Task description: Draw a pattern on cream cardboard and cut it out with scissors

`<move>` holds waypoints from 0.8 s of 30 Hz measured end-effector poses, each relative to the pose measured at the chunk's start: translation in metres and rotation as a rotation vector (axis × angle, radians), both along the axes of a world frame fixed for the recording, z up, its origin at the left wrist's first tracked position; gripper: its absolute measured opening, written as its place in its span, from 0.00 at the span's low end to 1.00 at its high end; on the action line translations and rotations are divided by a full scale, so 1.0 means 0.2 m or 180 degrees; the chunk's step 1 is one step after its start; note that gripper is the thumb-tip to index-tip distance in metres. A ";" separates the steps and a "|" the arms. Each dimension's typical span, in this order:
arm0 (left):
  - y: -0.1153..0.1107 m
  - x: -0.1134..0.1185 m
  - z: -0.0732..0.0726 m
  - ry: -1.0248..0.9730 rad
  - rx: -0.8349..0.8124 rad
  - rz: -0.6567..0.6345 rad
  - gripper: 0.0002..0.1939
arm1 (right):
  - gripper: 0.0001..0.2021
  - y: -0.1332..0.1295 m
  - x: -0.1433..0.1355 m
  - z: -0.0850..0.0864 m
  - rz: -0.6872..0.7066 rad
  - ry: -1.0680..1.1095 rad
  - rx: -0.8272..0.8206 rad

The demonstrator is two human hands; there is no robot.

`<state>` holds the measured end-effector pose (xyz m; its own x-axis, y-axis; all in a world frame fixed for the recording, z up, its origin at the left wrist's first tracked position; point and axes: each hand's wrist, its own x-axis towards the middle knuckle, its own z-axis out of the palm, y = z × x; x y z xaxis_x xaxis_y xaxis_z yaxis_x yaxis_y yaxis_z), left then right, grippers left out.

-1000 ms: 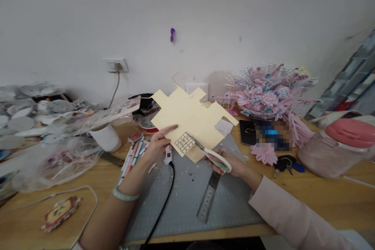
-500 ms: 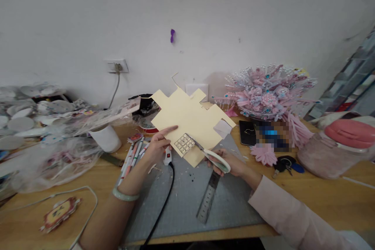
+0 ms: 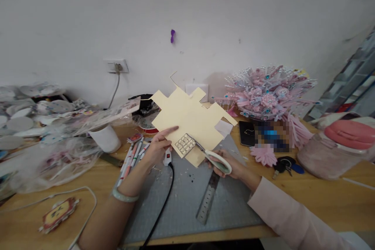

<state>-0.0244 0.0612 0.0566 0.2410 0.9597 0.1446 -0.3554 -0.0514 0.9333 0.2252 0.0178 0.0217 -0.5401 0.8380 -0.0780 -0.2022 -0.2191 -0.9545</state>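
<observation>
A pale yellow card sheet (image 3: 190, 113) with notched edges is held up over the mat. My left hand (image 3: 159, 144) grips its lower left edge, index finger stretched across the face. Near that hand a square printed with black circles (image 3: 185, 145) sits at the sheet's lower corner. My right hand (image 3: 224, 162) is closed around the white handles of a pair of scissors (image 3: 215, 158), whose blades lie along the right side of the printed square. Below the right hand, a steel ruler (image 3: 207, 201) rests on the mat. A white-handled corded tool (image 3: 168, 157) lies beside my left hand.
The grey cutting mat (image 3: 175, 218) covers the table's middle. Left are markers (image 3: 131, 160), a white cup (image 3: 106, 138) and plastic bags (image 3: 58, 164). Right are a phone (image 3: 247, 133), keys (image 3: 283, 166), a pink-lidded jar (image 3: 328, 152) and a pink beaded flower piece (image 3: 268, 93).
The card sheet and the scissors have shifted very slightly to the right. The cut beside the printed square looks a little different; both hands keep their holds.
</observation>
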 end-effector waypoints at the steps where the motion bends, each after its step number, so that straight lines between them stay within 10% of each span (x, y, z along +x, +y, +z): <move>1: 0.00 0.00 0.00 0.0003 0.0000 0.0003 0.25 | 0.21 0.00 0.00 0.00 0.0005 0.0003 0.0002; 24: 0.00 0.02 -0.03 0.0100 -0.0045 0.0059 0.26 | 0.22 0.00 -0.01 0.02 -0.0130 -0.0179 0.0001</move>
<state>-0.0207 0.0607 0.0511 0.2274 0.9659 0.1236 -0.3250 -0.0443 0.9447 0.2222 0.0183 0.0251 -0.5004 0.8592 -0.1069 -0.1571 -0.2115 -0.9647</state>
